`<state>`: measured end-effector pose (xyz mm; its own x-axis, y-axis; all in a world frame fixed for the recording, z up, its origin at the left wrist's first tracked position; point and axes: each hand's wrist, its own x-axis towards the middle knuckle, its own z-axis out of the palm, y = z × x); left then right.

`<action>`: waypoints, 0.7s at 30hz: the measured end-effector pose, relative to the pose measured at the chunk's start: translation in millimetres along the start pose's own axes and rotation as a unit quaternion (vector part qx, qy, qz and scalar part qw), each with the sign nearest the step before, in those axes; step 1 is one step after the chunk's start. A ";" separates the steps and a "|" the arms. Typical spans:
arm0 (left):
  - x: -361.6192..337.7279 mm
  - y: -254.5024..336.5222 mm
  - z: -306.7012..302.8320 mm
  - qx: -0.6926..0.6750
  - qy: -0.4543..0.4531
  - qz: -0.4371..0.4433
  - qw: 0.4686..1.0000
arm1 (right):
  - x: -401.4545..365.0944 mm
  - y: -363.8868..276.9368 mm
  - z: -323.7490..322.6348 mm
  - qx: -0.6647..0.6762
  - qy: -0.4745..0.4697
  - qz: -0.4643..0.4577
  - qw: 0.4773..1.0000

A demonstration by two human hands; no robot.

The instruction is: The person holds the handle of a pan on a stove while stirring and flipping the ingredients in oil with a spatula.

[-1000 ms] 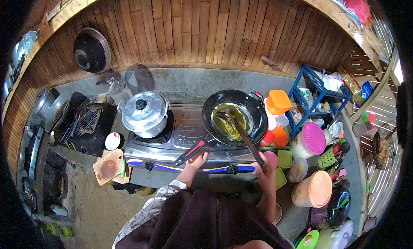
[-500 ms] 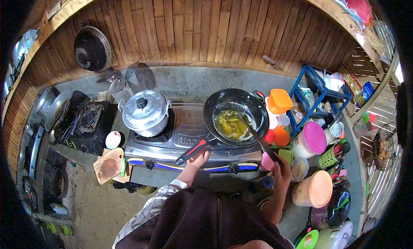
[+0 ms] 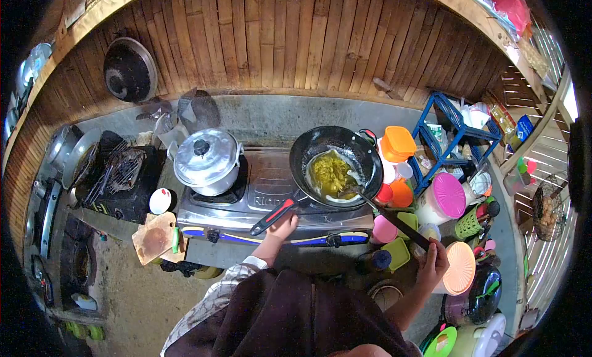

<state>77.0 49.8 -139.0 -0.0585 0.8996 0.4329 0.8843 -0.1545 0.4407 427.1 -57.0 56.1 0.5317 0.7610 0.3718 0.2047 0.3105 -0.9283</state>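
"Right grip (image 3: 435, 263) is closed around the upper end of a long, dark, slim-handled spatula (image 3: 404, 225), which slants down to the left from there"

"Where does its other end reach?"

"Into a round, black, deep-sided frying pan (image 3: 302, 153), on the near right side, by a soft-looking heap of yellow food (image 3: 333, 171) in glossy yellowish liquid (a pale, foamy band edges part of it)"

"And the left grip (image 3: 282, 226)?"

"Right up against the pan's black handle with a red inlay (image 3: 274, 217); some of the fingers are hidden, so I cannot tell whether they are wrapped round it"

"What is the pan standing on?"

"Its place is the right half of a wide, silver, metal stove (image 3: 268, 172), and a silver, round, lidded pot (image 3: 205, 163) sits on the left half"

"What stands over on the right?"

"An orange, rounded, plastic container (image 3: 399, 142) just beside the pan, then a blue, tiered, plastic rack (image 3: 451, 112) farther off; a peach-coloured, ribbed, round lid (image 3: 460, 269) is just beside the right grip, and a green, square, plastic box (image 3: 395, 254) is to its left"
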 end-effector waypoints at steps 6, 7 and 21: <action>-0.5 -5.4 7.9 0.018 0.019 0.022 0.999 | 1.8 -7.3 -15.9 -0.041 -0.019 -0.074 0.996; -0.8 -5.9 8.7 0.019 0.033 0.030 0.999 | 1.8 -5.3 -20.8 -0.040 -0.013 -0.079 0.996; 0.8 2.1 -1.9 -0.006 0.001 -0.009 1.000 | -8.5 -13.2 -15.4 -0.046 0.006 -0.011 0.999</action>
<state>77.9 49.4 -136.2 -0.0762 0.9012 0.4267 0.8773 -0.1428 0.4582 432.5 -76.4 65.0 0.5365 0.7470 0.3927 0.2914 0.2727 -0.9169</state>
